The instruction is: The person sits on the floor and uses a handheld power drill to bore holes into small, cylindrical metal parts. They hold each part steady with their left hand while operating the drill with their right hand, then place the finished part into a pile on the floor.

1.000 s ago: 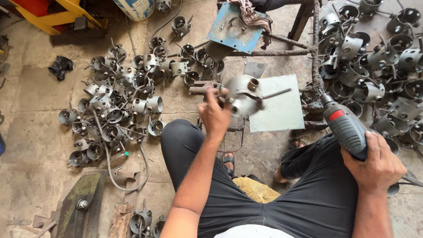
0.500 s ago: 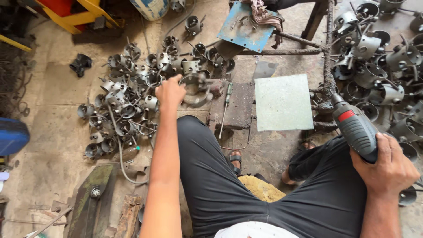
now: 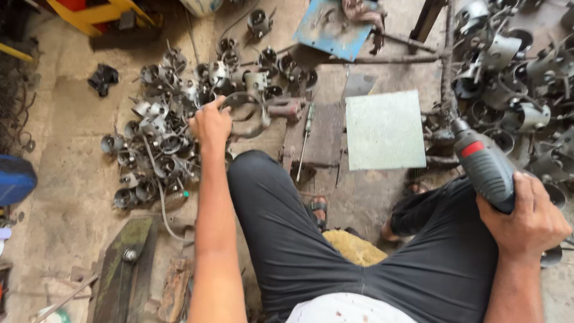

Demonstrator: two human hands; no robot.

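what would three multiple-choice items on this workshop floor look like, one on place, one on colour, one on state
1. Where is the flat pale green square plate?
A. on the floor between the two hands
B. on the person's lap
C. on top of the left-hand pile of grey metal cup parts

2. What colour band marks the grey power drill?
A. yellow
B. red
C. white

3. What is the right hand doing?
A. hanging open
B. pressing the plate
C. gripping the drill

Answers: 1 A, the plate lies on the floor ahead of the knees; 2 B, a red band crosses the drill body; 3 C, the fingers wrap around the drill's rear, while the left hand is at the pile.
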